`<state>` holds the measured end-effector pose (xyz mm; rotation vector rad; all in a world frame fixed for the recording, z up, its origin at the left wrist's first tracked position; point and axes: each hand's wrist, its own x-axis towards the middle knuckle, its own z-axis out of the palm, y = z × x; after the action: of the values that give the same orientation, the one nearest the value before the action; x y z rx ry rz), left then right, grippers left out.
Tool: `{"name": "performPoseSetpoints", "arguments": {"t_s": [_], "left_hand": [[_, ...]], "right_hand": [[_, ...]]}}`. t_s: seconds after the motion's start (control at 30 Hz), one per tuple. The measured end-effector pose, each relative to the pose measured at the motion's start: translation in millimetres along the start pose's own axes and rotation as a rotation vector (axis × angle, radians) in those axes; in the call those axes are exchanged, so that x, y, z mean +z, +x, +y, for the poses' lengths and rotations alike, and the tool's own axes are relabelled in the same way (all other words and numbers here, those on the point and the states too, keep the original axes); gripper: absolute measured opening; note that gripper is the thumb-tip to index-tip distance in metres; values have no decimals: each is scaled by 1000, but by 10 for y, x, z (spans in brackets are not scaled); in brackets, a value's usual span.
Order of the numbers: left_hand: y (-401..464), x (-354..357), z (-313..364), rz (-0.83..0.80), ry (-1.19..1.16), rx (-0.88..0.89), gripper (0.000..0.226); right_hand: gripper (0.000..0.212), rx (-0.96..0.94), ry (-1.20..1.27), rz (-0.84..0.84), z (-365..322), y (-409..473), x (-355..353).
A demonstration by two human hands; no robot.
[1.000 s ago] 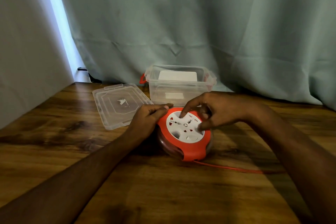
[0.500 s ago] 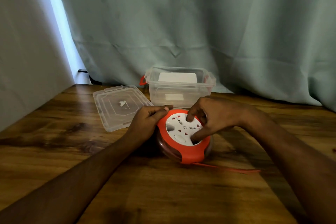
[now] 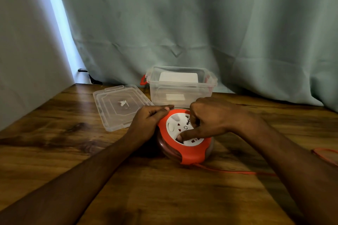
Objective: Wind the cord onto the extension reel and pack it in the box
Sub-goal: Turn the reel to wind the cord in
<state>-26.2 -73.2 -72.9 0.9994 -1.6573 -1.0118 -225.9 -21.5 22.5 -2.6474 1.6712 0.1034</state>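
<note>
Since a second ago the right hand [image 3: 210,118], fingers curled into the white dial, has turned the extension reel [image 3: 184,137], drawing in cord [image 3: 228,171], while the left hand [image 3: 148,120] grips its rim.

A big wooden table [image 3: 54,151] with dark swirly marks sits in front of a soft green curtain [image 3: 182,23] with folds in it, and a strip of bright light [image 3: 60,29] shows at the curtain's left edge.
</note>
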Motion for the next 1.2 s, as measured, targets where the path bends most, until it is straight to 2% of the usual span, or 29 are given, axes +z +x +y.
{"name": "performPoseSetpoints", "arguments": {"t_s": [0.17,0.33,0.43,0.53,0.67,0.77,0.93,1.2], "left_hand": [[6,-15,0,-12,10,3,29],[3,-10,-2,-11,8,7,27],[4,-8,3,-16,14,7,29],[-1,-7,2,-16,9,6,29],[-4,0,7,-16,8,4,29],[-4,-2,9,-4,12,2,29],[-3,-2,11,11,7,-14,27],[-6,-13,9,18,14,-16,27]], "right_hand": [[46,-10,218,-24,47,60,51],[12,-121,321,-15,268,-25,-59],[46,-113,310,-56,314,-10,-52],[60,-124,318,-71,325,-10,-31],[54,-114,324,-96,330,-31,-30],[60,-118,329,-49,322,-12,-7],[56,-119,269,-35,297,-16,-29],[61,-110,228,14,275,-15,-17]]}}
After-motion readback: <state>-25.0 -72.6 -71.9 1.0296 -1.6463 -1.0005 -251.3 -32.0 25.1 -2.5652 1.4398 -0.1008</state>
